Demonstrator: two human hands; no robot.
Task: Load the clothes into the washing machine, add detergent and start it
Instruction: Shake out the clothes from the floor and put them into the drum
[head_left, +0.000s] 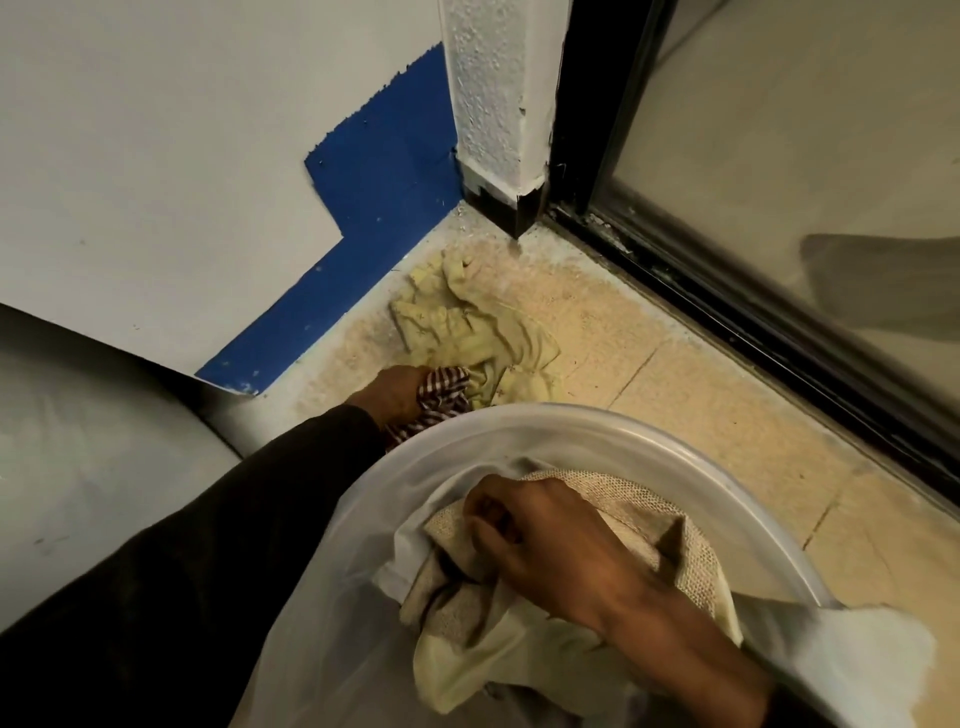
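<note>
Left hand (397, 392) is down at the floor, clenched around a striped cloth (441, 397), right beside the crumpled yellow garment (483, 332) lying in the far corner. Right hand (550, 540) is inside the white basket (649, 441) near the camera, fingers curled into a beige woven cloth (691, 551) with a pale sheet (498, 660) bunched under it. So the clothes are split between floor and basket; no washer drum or detergent showing that I can be sure of.

What could go sideways, I reckon: the floor by that corner looks gritty, so dragging the yellow piece across it picks up dirt — better lifted than swept. One hand holding a wad could let a trailing end drop. And with the right hand pressing into the load, the basket might tip if weight shifts.

Around it: white wall with a blue painted strip (374, 208) on the left, a textured white post (493, 93) at the far corner, a dark door frame (727, 306) running down the right. The basket rim sits between the person and the floor pile — a bit in the way of the reach.
</note>
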